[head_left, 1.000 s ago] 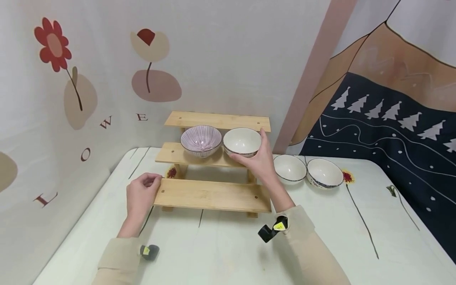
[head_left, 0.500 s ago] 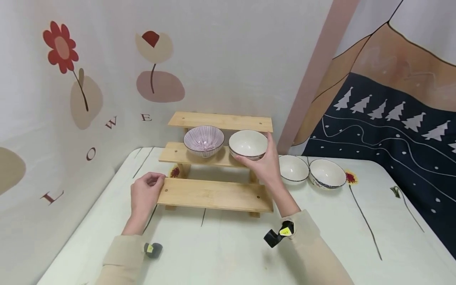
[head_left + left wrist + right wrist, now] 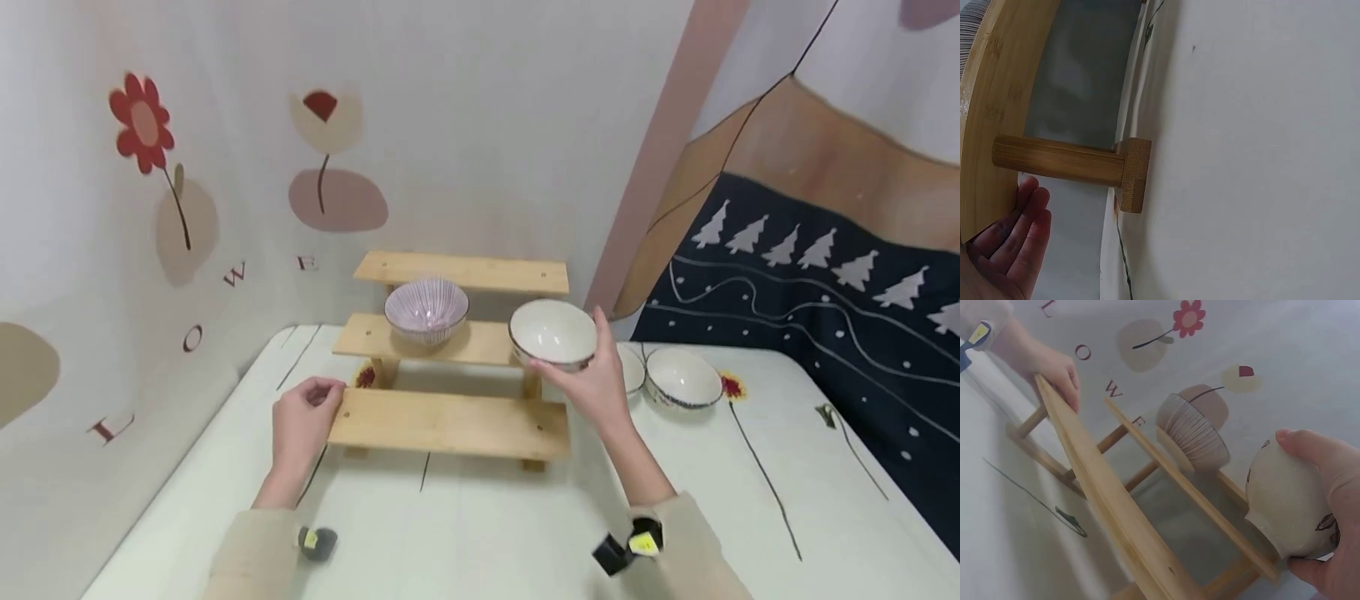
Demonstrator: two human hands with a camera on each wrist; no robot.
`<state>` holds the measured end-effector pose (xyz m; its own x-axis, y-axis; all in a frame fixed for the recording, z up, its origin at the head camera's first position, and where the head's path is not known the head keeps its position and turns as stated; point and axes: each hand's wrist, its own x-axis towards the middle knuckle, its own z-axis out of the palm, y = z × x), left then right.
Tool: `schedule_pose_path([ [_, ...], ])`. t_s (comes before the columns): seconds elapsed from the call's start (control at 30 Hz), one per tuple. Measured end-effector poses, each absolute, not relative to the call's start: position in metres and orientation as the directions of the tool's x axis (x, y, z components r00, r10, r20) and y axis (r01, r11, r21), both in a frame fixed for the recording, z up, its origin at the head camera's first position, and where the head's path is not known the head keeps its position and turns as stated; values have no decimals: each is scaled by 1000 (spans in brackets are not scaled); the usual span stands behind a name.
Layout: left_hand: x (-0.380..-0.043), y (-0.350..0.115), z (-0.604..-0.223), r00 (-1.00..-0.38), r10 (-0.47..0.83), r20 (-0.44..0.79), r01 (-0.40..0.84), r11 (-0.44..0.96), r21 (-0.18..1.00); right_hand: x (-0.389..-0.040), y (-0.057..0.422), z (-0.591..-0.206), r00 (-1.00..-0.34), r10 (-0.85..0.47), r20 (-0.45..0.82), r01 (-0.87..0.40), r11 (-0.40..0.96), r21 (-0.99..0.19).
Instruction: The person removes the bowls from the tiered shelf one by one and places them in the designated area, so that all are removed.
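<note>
My right hand [image 3: 596,387] holds a white bowl [image 3: 553,332] with a dark rim, fingers and thumb around its side. The bowl is over the right end of the middle tier of a wooden three-step stand [image 3: 450,423]; in the right wrist view its foot appears just off the plank. A purple striped bowl [image 3: 427,310] sits on the left part of that middle tier. My left hand [image 3: 303,421] grips the left end of the lowest plank; its curled fingers [image 3: 1029,240] show under the board in the left wrist view.
Two more white bowls stand on the table right of the stand: one bowl [image 3: 632,371] partly hidden behind my right hand, the other bowl [image 3: 684,379] beside it. A printed curtain [image 3: 465,125] hangs close behind the stand. A pale flowered cloth [image 3: 450,533] covers the table.
My right hand has carried the white bowl to the right, away from the striped bowl, widening the gap between them. My left hand stays on the lowest plank.
</note>
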<state>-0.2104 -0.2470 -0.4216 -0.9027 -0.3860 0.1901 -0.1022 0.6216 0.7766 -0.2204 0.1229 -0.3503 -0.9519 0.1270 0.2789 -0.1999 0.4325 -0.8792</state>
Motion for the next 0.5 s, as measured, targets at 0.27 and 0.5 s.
schedule_pose_path([
  [0.27,-199,-247,-434,-896,-389,217,-93,640,763,-189,153,-366,-956,171,239,-150,417,-897],
  [0.5,-209,-246,-425,-892,-393,224,-86,634,769,-171,182,-361,-947,238,217,-115,381,-918],
])
